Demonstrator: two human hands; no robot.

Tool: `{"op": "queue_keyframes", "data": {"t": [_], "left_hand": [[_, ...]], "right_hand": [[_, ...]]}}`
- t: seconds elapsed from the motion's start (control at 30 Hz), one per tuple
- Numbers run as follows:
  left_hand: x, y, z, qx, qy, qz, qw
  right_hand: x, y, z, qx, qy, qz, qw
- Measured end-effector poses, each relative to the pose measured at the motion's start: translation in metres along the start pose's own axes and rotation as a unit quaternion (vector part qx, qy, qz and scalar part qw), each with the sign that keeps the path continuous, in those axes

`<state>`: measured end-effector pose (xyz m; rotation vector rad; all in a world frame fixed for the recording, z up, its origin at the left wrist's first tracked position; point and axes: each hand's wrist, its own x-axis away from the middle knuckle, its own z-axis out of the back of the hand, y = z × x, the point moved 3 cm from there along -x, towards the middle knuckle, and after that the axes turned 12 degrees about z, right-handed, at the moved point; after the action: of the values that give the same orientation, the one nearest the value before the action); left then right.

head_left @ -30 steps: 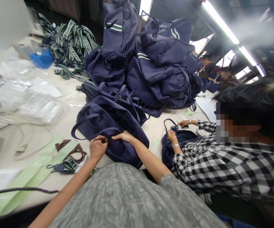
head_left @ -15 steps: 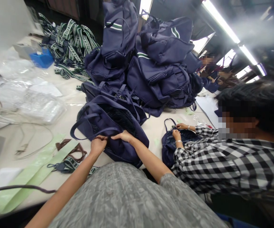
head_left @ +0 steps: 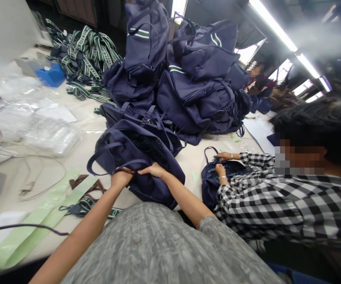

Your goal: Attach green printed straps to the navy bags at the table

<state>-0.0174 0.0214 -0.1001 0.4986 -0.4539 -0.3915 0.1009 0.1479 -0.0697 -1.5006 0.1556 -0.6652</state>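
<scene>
I've got my right hand [head_left: 155,170] pinching the open navy holdall [head_left: 155,189]; my left hand [head_left: 123,178] reaches in alongside, fingertips hidden, grip I can't tell. The holdall's on the bench [head_left: 192,157], before piled navy bags [head_left: 188,92].

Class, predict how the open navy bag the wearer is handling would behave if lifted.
The open navy bag would probably sag, since its sides crease and bow. Its looped handle would likely swing loosely, being a thin, curved strap.
</scene>
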Motion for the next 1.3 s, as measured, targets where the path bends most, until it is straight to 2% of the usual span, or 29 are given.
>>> {"op": "queue_keyframes", "data": {"t": [0.23,0.5,0.87,1.0,1.17,1.3], "left_hand": [[0.013,0.003,0.004,0.004,-0.025,0.030,0.999],[0.018,0.003,0.007,0.026,-0.017,0.065,0.997],[0.025,-0.007,0.004,0.101,0.022,0.023,0.994],[0.027,-0.015,0.007,0.168,0.020,0.034,0.985],[0.021,-0.029,0.018,0.276,0.018,0.085,0.957],[0.027,-0.056,0.032,0.345,-0.028,0.116,0.931]], "right_hand": [[-0.001,0.001,0.001,0.004,-0.003,0.001,1.000],[0.001,-0.001,0.003,0.011,0.009,-0.013,1.000],[0.002,0.001,0.004,0.021,0.012,-0.006,1.000],[0.002,0.000,0.004,0.029,0.009,-0.002,1.000],[0.003,0.000,0.007,0.042,0.023,-0.006,0.999],[0.005,-0.003,0.008,0.032,0.028,-0.007,0.999]]}}
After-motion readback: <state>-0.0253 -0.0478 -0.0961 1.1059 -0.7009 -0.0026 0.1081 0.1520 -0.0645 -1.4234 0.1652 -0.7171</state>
